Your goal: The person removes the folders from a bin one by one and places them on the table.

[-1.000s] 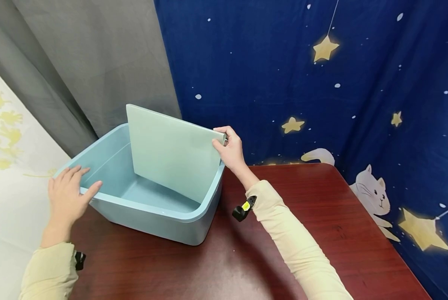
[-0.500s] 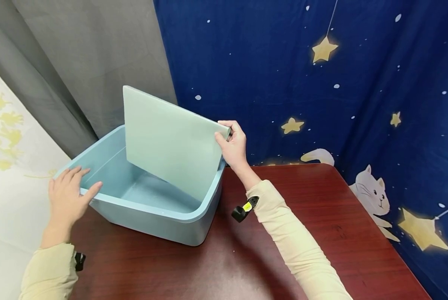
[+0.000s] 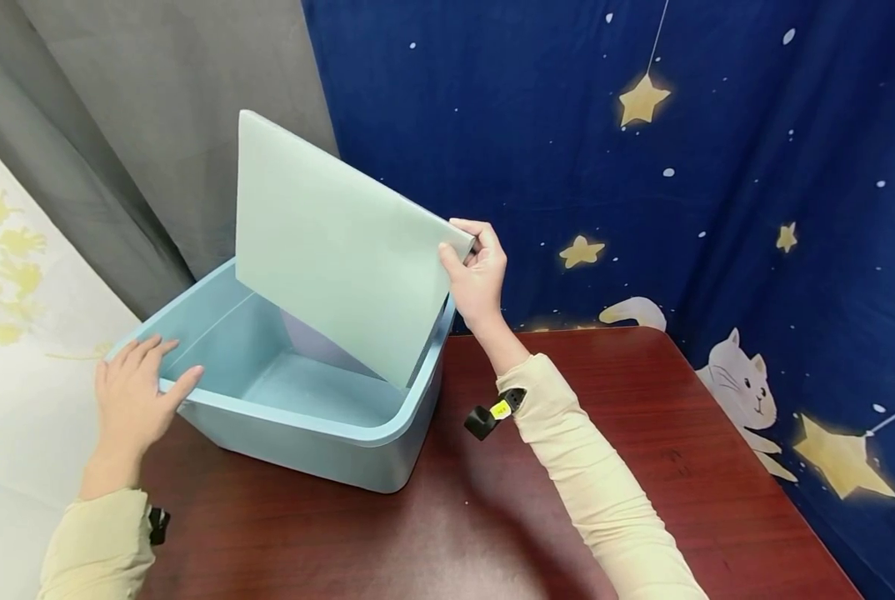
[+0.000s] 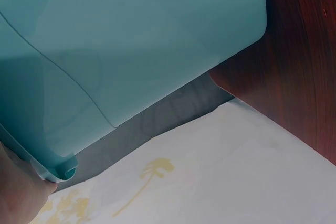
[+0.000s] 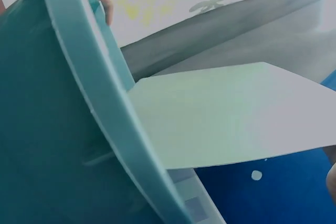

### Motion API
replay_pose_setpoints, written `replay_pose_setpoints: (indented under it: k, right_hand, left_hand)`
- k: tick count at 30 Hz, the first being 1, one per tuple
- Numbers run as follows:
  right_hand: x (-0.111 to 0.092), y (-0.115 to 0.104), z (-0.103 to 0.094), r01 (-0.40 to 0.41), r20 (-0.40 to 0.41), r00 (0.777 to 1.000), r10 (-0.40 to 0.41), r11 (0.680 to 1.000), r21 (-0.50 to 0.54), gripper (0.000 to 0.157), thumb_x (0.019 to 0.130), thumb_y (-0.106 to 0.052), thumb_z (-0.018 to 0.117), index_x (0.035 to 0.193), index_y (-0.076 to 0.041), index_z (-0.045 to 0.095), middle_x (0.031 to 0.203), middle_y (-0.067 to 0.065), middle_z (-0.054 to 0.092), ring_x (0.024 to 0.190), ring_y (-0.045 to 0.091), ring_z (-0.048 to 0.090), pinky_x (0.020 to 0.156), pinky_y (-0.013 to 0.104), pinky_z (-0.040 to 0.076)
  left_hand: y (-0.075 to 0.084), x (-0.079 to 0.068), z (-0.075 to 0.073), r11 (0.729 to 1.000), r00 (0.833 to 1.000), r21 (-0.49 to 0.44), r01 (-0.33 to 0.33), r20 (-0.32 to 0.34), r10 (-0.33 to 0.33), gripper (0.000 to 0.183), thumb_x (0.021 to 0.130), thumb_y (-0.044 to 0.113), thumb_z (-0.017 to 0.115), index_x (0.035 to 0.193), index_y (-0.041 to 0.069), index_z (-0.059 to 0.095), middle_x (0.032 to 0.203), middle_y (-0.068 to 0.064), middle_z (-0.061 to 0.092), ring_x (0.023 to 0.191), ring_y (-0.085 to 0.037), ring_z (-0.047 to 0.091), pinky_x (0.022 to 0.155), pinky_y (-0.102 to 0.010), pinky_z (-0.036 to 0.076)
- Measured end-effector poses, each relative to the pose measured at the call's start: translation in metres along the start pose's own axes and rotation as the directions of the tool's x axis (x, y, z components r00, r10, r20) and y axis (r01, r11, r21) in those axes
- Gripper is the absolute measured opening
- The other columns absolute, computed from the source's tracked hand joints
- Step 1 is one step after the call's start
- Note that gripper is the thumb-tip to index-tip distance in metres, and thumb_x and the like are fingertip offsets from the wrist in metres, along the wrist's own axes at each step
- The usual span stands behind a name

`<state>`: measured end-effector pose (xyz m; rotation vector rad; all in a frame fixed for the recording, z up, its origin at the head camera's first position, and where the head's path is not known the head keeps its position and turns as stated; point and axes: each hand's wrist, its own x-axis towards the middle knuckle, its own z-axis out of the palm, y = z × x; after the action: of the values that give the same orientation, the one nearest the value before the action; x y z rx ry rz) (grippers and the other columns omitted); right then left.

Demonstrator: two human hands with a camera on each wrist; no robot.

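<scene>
My right hand pinches one top corner of a pale green file folder, thumb on the near face and fingers behind. The folder stands tilted over a light blue plastic bin, its left end raised and its lower right corner overlapping the bin's inside. In the right wrist view the folder spreads broad beyond the bin's rim. My left hand rests on the bin's left front corner with fingers and thumb spread over the rim. A flat lavender thing shows inside the bin, partly hidden behind the folder.
The bin stands on a dark red wooden table. A grey curtain and a blue star-printed curtain hang behind it. White cloth with yellow prints lies to the left.
My right hand has lifted the folder upward and slightly right, its left end rising most. The lavender thing has come into sight below it. My left hand has stayed at the rim.
</scene>
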<state>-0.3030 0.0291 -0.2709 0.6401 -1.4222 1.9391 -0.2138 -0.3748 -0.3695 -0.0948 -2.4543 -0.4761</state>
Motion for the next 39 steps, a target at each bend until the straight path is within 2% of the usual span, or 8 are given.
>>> replay_pose_setpoints:
  k: [4, 11, 20, 23, 30, 39]
  right_hand:
    - [0.002, -0.005, 0.000, 0.048, -0.035, 0.998, -0.048, 0.999, 0.003, 0.029, 0.076, 0.013, 0.056, 0.105, 0.012, 0.053, 0.095, 0.013, 0.059, 0.075, 0.010, 0.062, 0.063, 0.028, 0.050]
    - [0.006, -0.015, -0.003, 0.066, -0.118, 0.991, -0.058, 0.996, 0.066, 0.028, 0.077, 0.011, 0.056, 0.105, 0.010, 0.054, 0.092, 0.007, 0.060, 0.077, 0.015, 0.063, 0.065, 0.030, 0.051]
    - [0.019, -0.030, -0.009, 0.129, -0.257, 0.962, -0.095, 0.985, 0.117, 0.028, 0.073, 0.015, 0.057, 0.100, 0.008, 0.056, 0.088, 0.005, 0.062, 0.081, 0.019, 0.061, 0.066, 0.029, 0.050]
    - [0.022, -0.036, -0.012, 0.133, -0.278, 0.956, -0.093, 0.982, 0.131, 0.028, 0.073, 0.015, 0.057, 0.100, 0.005, 0.057, 0.088, 0.008, 0.061, 0.084, 0.022, 0.061, 0.069, 0.030, 0.051]
    - [0.028, -0.046, -0.021, 0.142, -0.327, 0.941, -0.085, 0.977, 0.156, 0.029, 0.073, 0.015, 0.057, 0.099, 0.002, 0.057, 0.091, 0.011, 0.061, 0.088, 0.026, 0.060, 0.072, 0.033, 0.051]
    - [0.032, -0.052, -0.037, 0.146, -0.383, 0.920, -0.085, 0.980, 0.134, 0.030, 0.075, 0.015, 0.057, 0.101, 0.000, 0.056, 0.096, 0.013, 0.060, 0.091, 0.028, 0.059, 0.072, 0.035, 0.052]
  left_hand:
    - [0.000, 0.000, 0.000, 1.000, 1.000, 0.000, 0.003, 0.001, -0.003, 0.057, 0.084, 0.041, 0.053, 0.119, -0.004, 0.051, 0.128, -0.029, 0.043, 0.125, -0.045, 0.028, 0.097, -0.062, 0.007]
    - [0.000, 0.000, 0.001, 1.000, 1.000, 0.006, 0.011, 0.005, -0.011, 0.057, 0.085, 0.041, 0.052, 0.120, -0.004, 0.051, 0.130, -0.028, 0.042, 0.126, -0.044, 0.027, 0.099, -0.062, 0.005]
    - [0.001, 0.001, 0.002, 1.000, 1.000, 0.009, 0.007, 0.001, -0.007, 0.058, 0.085, 0.042, 0.052, 0.120, -0.004, 0.051, 0.130, -0.028, 0.042, 0.126, -0.045, 0.027, 0.095, -0.062, 0.009]
    - [-0.001, 0.001, 0.003, 1.000, 1.000, 0.012, -0.002, -0.013, 0.002, 0.058, 0.084, 0.042, 0.053, 0.119, -0.004, 0.052, 0.128, -0.029, 0.044, 0.124, -0.046, 0.029, 0.092, -0.061, 0.012]
    - [-0.002, 0.001, 0.004, 1.000, 1.000, 0.016, 0.007, -0.002, -0.007, 0.058, 0.084, 0.043, 0.053, 0.120, -0.003, 0.051, 0.130, -0.028, 0.043, 0.126, -0.044, 0.028, 0.094, -0.062, 0.010]
    - [0.001, 0.000, 0.003, 1.000, 1.000, 0.000, 0.003, -0.009, -0.003, 0.058, 0.085, 0.042, 0.053, 0.119, -0.004, 0.051, 0.129, -0.028, 0.042, 0.126, -0.045, 0.027, 0.093, -0.062, 0.009]
